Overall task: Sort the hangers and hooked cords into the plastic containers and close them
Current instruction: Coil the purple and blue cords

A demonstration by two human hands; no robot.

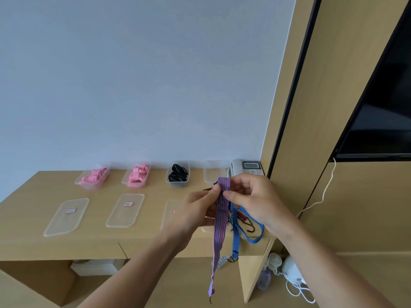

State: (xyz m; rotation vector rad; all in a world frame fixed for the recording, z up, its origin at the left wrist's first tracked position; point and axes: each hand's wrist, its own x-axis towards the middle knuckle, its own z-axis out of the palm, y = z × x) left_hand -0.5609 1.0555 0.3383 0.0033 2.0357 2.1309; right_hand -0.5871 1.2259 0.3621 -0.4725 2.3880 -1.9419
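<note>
Both hands are raised over the right end of the table (33, 221), in the lower centre of the frame. The left hand (198, 212) and the right hand (251, 196) each pinch the folded top of a red-and-blue striped hooked cord (220, 230) between thumb and fingers. The rest of the cord hangs past the table's front edge toward the bottom of the frame. A blue-and-white striped hooked cord (256, 232) lies looped on the table below the right hand, and one end drops over the front edge. Four clear plastic containers stand open in a row along the wall. The first container (89, 185) and the second container (133, 185) hold pink hangers (138, 173). The third container (178, 185) holds black items (178, 173) of a kind that cannot be determined. The contents of the fourth container (211, 174) cannot be made out. Two labelled lids (66, 221) (125, 216) lie flat in front of the row, and a third lid (170, 216) is partly covered by the left hand. A telephone (248, 167) sits in the table's far right corner.
</note>
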